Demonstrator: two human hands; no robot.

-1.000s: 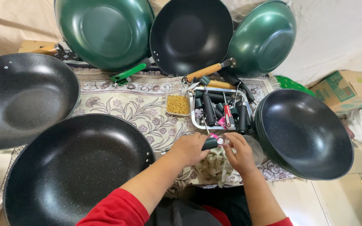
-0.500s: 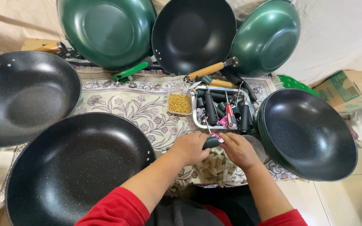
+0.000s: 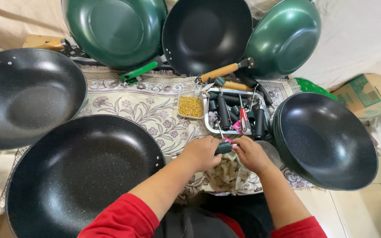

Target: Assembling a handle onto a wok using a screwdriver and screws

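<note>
My left hand (image 3: pixel 201 153) grips a dark green pan handle (image 3: pixel 223 147) at the edge of the large black pan (image 3: pixel 80 176) in front of me. My right hand (image 3: pixel 250 152) is closed beside it on a pink-handled screwdriver (image 3: pixel 226 140) whose shaft points up toward the tray. Both hands meet over the patterned cloth (image 3: pixel 142 110). A metal tray (image 3: pixel 209 118) just beyond them holds several black handles and a red-handled screwdriver (image 3: pixel 245 121).
A small clear box of gold screws (image 3: pixel 191 106) sits left of the tray. Black pans (image 3: pixel 23 97) (image 3: pixel 327 136) (image 3: pixel 206 33) and green pans (image 3: pixel 115 28) (image 3: pixel 283 37) ring the cloth. A cardboard box (image 3: pixel 369 94) stands at right.
Both hands stay together at the pan handle with only slight shifts. The view has tilted a little.
</note>
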